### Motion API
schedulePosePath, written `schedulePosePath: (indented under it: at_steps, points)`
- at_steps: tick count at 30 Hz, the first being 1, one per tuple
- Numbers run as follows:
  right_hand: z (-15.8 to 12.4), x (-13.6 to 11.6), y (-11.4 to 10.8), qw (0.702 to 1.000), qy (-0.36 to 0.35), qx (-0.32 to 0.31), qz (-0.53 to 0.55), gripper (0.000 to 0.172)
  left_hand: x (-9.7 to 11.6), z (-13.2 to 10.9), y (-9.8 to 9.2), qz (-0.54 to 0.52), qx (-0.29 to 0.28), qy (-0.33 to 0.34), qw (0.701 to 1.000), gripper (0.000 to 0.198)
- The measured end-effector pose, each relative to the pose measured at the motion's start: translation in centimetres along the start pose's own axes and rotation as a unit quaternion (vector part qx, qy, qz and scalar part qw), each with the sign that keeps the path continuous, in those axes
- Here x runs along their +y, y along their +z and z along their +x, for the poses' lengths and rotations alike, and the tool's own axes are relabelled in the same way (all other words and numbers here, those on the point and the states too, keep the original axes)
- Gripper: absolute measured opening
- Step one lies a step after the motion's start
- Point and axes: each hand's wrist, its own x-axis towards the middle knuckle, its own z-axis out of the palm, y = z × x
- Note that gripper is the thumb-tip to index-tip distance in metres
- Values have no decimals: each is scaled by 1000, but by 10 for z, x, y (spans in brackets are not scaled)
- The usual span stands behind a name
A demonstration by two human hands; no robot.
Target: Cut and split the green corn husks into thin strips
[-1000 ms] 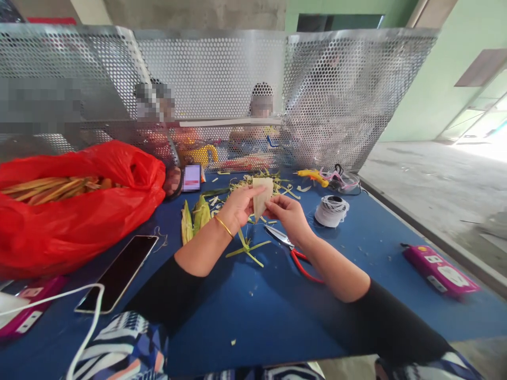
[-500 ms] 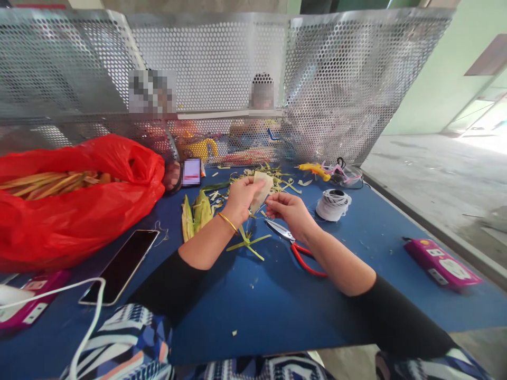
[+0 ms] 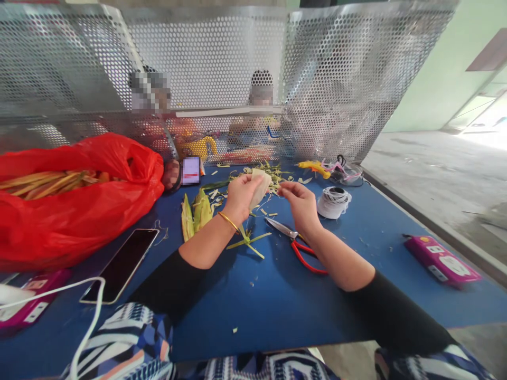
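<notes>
My left hand (image 3: 241,199), with a gold bangle at the wrist, is closed on a pale piece of corn husk (image 3: 260,186) held above the table. To its right my right hand (image 3: 300,203) is raised in a pinch, a small gap away from the husk; what its fingertips hold is too fine to make out. Below the hands lie scissors with red handles (image 3: 304,256) and a star-shaped bundle of green strips (image 3: 247,240). Greenish corn husks (image 3: 202,211) rest by my left forearm. A spool of white string (image 3: 334,202) stands right of my right hand.
A red plastic bag (image 3: 79,227) of dried strips fills the left side, near a phone (image 3: 122,266) and a white cable (image 3: 99,311). Scraps (image 3: 273,171) and a yellow glue gun (image 3: 315,168) lie before a perforated metal screen (image 3: 214,63), people behind it. A purple box (image 3: 441,261) sits right.
My right hand has moved right and slightly up, away from the husk, opening a gap between the hands. My left hand keeps its hold on the husk, having shifted only a little.
</notes>
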Motion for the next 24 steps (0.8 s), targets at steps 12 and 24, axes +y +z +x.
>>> schedulePosePath:
  at_steps: [12,24]
  points:
    - [-8,-15,0,965,112,-80,222,32,0,-13,2,106,-89,4,990,10]
    - [-1,-19,-10,987,28,-15,157,27,0,-15,1,126,-145,-30,981,13]
